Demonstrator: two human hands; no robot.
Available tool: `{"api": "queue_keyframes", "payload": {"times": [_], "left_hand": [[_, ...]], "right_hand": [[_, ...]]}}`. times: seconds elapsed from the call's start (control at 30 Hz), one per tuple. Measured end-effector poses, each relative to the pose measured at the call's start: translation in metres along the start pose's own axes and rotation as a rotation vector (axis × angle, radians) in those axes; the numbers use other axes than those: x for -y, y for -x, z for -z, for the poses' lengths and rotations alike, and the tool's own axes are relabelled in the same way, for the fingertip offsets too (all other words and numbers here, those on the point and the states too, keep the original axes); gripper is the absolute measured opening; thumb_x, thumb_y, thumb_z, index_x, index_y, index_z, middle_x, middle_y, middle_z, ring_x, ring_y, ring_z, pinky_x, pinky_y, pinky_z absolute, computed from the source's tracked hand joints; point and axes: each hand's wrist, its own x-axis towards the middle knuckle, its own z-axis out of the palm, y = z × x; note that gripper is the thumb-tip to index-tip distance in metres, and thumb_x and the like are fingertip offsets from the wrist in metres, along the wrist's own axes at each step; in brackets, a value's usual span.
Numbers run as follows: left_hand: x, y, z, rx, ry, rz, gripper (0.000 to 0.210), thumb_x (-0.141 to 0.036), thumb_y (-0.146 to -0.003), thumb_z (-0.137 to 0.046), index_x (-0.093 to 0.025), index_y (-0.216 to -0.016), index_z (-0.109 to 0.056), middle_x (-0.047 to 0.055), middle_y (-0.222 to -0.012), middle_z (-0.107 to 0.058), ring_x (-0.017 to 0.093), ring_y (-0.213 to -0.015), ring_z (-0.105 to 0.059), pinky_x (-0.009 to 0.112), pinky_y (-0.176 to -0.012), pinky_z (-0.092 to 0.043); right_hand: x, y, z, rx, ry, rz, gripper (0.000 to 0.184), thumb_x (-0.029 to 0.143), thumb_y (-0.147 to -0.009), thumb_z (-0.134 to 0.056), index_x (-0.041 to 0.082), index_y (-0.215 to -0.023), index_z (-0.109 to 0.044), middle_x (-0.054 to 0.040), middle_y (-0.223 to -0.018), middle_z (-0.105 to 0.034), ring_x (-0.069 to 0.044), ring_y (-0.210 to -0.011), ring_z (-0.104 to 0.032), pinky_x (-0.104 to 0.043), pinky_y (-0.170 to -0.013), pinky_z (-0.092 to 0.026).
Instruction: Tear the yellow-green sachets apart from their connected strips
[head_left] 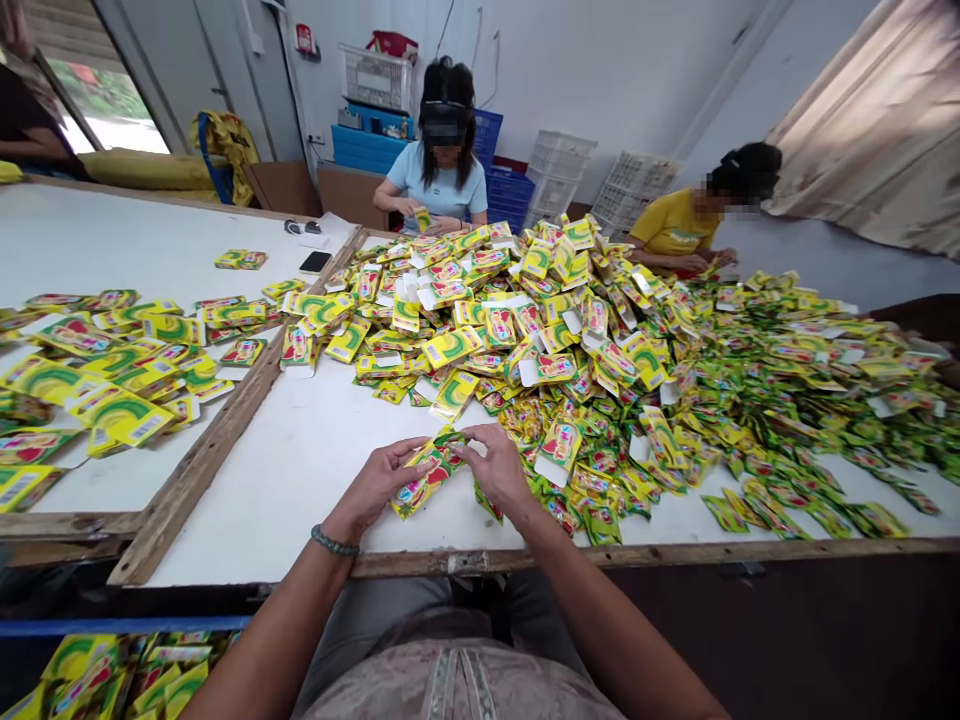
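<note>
- Gripping a flat yellow, green and red printed carton (pixel 427 485) along its left side, the left hand (pixel 384 485) has its thumb over the front face.
- The right hand (pixel 491 462) pinches with thumb and fingers at the carton's upper end; exactly what lies between those fingertips is too small to tell.
- The carton is tilted just above the near edge of a white-topped table (pixel 247 480) with a worn brown wooden border (pixel 420 565).
- A raised wooden strip (pixel 217 455) divides the surface; left of it lie loose yellow cartons (pixel 127 415) and, farther back, a black-screened phone (pixel 316 262).
- Beyond the hands rises a large heap of yellow cardboard cartons (pixel 450 345), many with white flaps open, merging at right into a spread of small shiny green sachets (pixel 795 400).
- Across the table, a person in a light blue top (pixel 442 185) holds a small yellow item; a person in a yellow top (pixel 679 225) bends over the heap farther right.
- Behind them, stacked white plastic baskets (pixel 559 175) and blue crates (pixel 508 200) stand by a pale wall (pixel 600 70); a beige curtain (pixel 877 130) hangs at right.
</note>
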Motion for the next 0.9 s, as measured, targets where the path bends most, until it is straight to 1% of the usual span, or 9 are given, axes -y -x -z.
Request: {"api": "queue_keyframes", "payload": {"times": [0.13, 0.23, 0.33, 0.4, 0.5, 0.63, 0.73, 0.83, 0.9], "left_hand": [[0.002, 0.000, 0.001, 0.028, -0.050, -0.018, 0.054, -0.030, -0.066, -0.074, -0.016, -0.116, -0.059, 0.008, -0.109, -0.067, 0.020, -0.088, -0.064, 0.029, -0.079, -0.047], [0.002, -0.001, 0.002, 0.033, -0.071, -0.007, 0.050, -0.029, -0.066, -0.073, -0.016, -0.113, -0.061, 0.007, -0.108, -0.068, 0.019, -0.086, -0.063, 0.028, -0.077, -0.046], [0.002, -0.001, 0.002, 0.057, -0.053, 0.008, 0.047, -0.028, -0.068, -0.072, -0.017, -0.112, -0.062, 0.006, -0.107, -0.068, 0.018, -0.087, -0.063, 0.027, -0.079, -0.046], [0.001, -0.001, 0.001, 0.100, -0.044, 0.025, 0.046, -0.027, -0.068, -0.072, -0.017, -0.111, -0.063, 0.006, -0.107, -0.068, 0.018, -0.088, -0.063, 0.027, -0.080, -0.046], [0.002, 0.001, 0.001, 0.126, -0.011, 0.056, 0.047, -0.026, -0.066, -0.074, -0.016, -0.110, -0.063, 0.007, -0.105, -0.069, 0.019, -0.086, -0.063, 0.028, -0.079, -0.046], [0.006, 0.000, -0.001, 0.075, 0.035, 0.082, 0.048, -0.027, -0.063, -0.076, -0.014, -0.108, -0.064, 0.008, -0.101, -0.070, 0.018, -0.081, -0.065, 0.028, -0.076, -0.047], [0.008, -0.002, -0.003, 0.037, 0.000, 0.065, 0.047, -0.029, -0.063, -0.076, -0.014, -0.106, -0.065, 0.008, -0.098, -0.071, 0.018, -0.079, -0.065, 0.028, -0.074, -0.048], [0.008, -0.003, -0.003, -0.004, -0.033, 0.024, 0.046, -0.032, -0.064, -0.076, -0.014, -0.105, -0.066, 0.007, -0.097, -0.071, 0.019, -0.078, -0.065, 0.028, -0.073, -0.048], [0.008, -0.004, -0.004, -0.011, -0.038, 0.005, 0.046, -0.034, -0.065, -0.075, -0.014, -0.106, -0.065, 0.007, -0.096, -0.071, 0.019, -0.080, -0.065, 0.029, -0.074, -0.049]], "right_hand": [[0.000, 0.002, 0.001, -0.007, 0.039, 0.119, 0.010, 0.027, -0.075, -0.066, 0.020, -0.082, -0.066, -0.0055, -0.089, -0.067, -0.021, -0.089, -0.056, -0.035, -0.082, -0.041], [0.002, 0.005, 0.004, 0.080, 0.034, 0.148, 0.004, 0.023, -0.078, -0.063, 0.020, -0.078, -0.065, -0.0030, -0.076, -0.065, -0.018, -0.075, -0.057, -0.029, -0.071, -0.043], [0.003, 0.005, 0.007, 0.050, 0.023, 0.155, 0.005, 0.023, -0.078, -0.061, 0.019, -0.078, -0.065, -0.0042, -0.080, -0.064, -0.018, -0.079, -0.057, -0.029, -0.073, -0.042], [0.003, 0.003, 0.007, 0.027, 0.012, 0.132, 0.006, 0.024, -0.077, -0.062, 0.018, -0.078, -0.065, -0.0053, -0.084, -0.064, -0.018, -0.082, -0.056, -0.028, -0.074, -0.042], [0.002, 0.002, 0.005, 0.099, -0.023, 0.050, 0.007, 0.025, -0.075, -0.063, 0.018, -0.073, -0.063, -0.0016, -0.073, -0.062, -0.014, -0.066, -0.054, -0.024, -0.062, -0.040], [0.005, 0.005, -0.006, 0.067, -0.114, -0.103, 0.018, 0.033, -0.075, -0.062, 0.018, -0.066, -0.058, 0.0033, -0.056, -0.053, -0.011, -0.051, -0.047, -0.022, -0.051, -0.035], [0.006, 0.007, -0.012, 0.022, -0.158, -0.175, 0.025, 0.039, -0.075, -0.060, 0.018, -0.063, -0.054, 0.0035, -0.054, -0.051, -0.010, -0.049, -0.046, -0.022, -0.049, -0.035], [0.004, 0.007, -0.011, 0.100, -0.229, -0.196, 0.021, 0.038, -0.074, -0.061, 0.019, -0.078, -0.057, 0.0017, -0.063, -0.059, -0.012, -0.056, -0.054, -0.022, -0.054, -0.039], [0.004, 0.008, -0.008, 0.143, -0.255, -0.196, 0.026, 0.035, -0.074, -0.062, 0.020, -0.093, -0.055, 0.0011, -0.068, -0.064, -0.014, -0.061, -0.058, -0.023, -0.057, -0.042]]}}
